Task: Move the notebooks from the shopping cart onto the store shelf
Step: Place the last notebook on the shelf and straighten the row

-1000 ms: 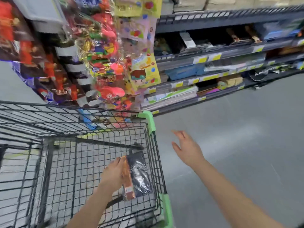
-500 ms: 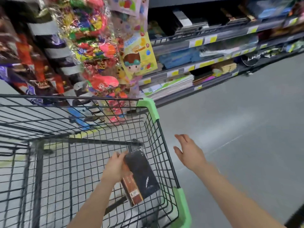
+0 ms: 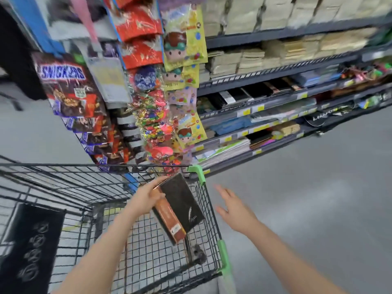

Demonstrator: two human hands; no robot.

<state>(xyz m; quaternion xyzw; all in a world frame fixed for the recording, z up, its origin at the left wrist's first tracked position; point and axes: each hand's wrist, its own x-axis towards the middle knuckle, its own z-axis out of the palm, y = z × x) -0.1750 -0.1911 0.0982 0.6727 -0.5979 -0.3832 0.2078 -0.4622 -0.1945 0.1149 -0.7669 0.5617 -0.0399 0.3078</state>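
1. The left hand [image 3: 146, 197] grips a stack of notebooks [image 3: 177, 207] by its upper left end, fingers curled over the top and thumb on the brown edge
2. The stack is held above the shopping cart [image 3: 220, 249], over the cart's front right corner, not resting on the wire floor
3. Its long axis runs diagonally: one end points up toward the cart's green front corner and the store shelf [image 3: 265, 102], the other down toward the person; the black cover faces up and right, the brown spine side left
4. The right hand [image 3: 235, 206] hovers outside the cart's right rim, above the grey floor, fingers straight and slightly spread, holding nothing
5. A black item with white print [image 3: 29, 249] lies in the cart's rear left part
6. Candy bags [image 3: 70, 88] hang at the shelf's end, beyond the cart's front rim
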